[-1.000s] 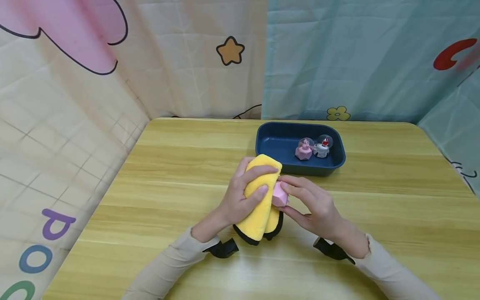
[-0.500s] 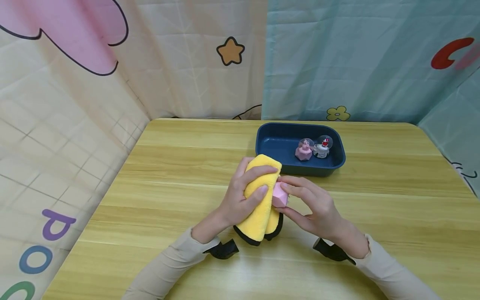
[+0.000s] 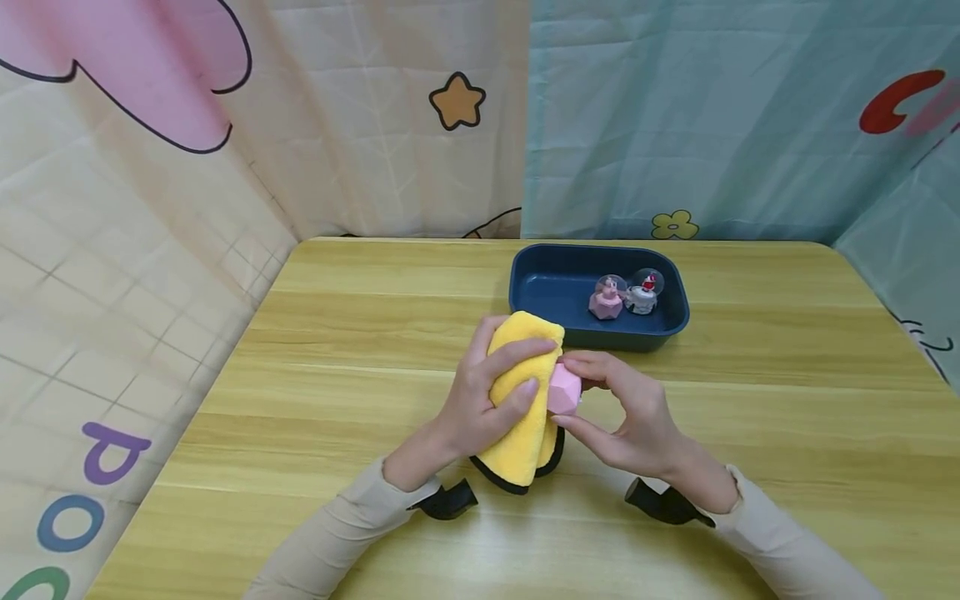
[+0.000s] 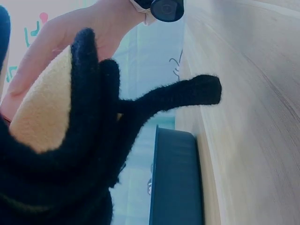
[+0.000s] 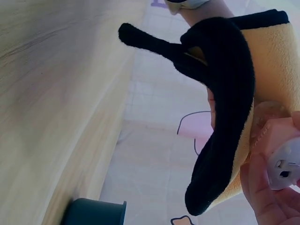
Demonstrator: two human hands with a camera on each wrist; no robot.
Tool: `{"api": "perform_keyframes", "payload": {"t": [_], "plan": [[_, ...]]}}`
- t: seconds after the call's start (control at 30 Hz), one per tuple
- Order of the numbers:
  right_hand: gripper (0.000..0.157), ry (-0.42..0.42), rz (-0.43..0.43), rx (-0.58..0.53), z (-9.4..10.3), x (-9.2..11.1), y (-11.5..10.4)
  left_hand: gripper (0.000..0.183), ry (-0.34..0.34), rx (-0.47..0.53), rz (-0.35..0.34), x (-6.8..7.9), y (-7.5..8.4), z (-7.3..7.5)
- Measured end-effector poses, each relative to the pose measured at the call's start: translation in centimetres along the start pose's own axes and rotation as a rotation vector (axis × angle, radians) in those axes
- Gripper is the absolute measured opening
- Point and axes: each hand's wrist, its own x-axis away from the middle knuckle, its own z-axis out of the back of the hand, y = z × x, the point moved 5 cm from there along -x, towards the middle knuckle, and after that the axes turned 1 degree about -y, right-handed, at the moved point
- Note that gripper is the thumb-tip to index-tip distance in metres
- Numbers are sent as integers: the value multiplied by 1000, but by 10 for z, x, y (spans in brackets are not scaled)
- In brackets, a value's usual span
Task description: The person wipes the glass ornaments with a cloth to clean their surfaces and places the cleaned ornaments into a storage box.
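Note:
In the head view my left hand (image 3: 480, 396) grips a folded yellow towel (image 3: 525, 354) with black edging, thumb and fingers spread over it. The right hand (image 3: 641, 421) pinches a small pink snow globe (image 3: 565, 390) by its faceted base, thumb below and fingers above. Its clear dome points left into the towel and is mostly hidden in the head view. The right wrist view shows the globe (image 5: 279, 133) with its dome against the cloth and its round, pale underside turned outward. Black trim of the towel (image 4: 84, 117) fills much of the left wrist view.
Behind the hands stands a dark blue tray (image 3: 555, 333). Inside it, on the right, are a pink snow globe (image 3: 606, 300) and a white one with a red figure (image 3: 642, 296). The wooden table (image 3: 337, 333) meets printed curtains at the back and sides.
My right fingers have shifted on the pink base, the index finger lifting off its near face. The globe sits slightly further right and looks a little turned. The left hand's grip is nearly unchanged.

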Motion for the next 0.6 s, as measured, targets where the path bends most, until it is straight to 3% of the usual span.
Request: {"api": "perform_keyframes", "payload": {"t": [0.27,0.47,0.6], "plan": [[44,-5,-144,-161,1,1,5,34,16,-37,-86,0,3,-1],[46,-42,-349,-279,0,3,9,36,22,-73,-133,0,5,-1],[39,-69,-512,-322,-1,5,12,33,32,-89,-159,0,5,-1]]}}
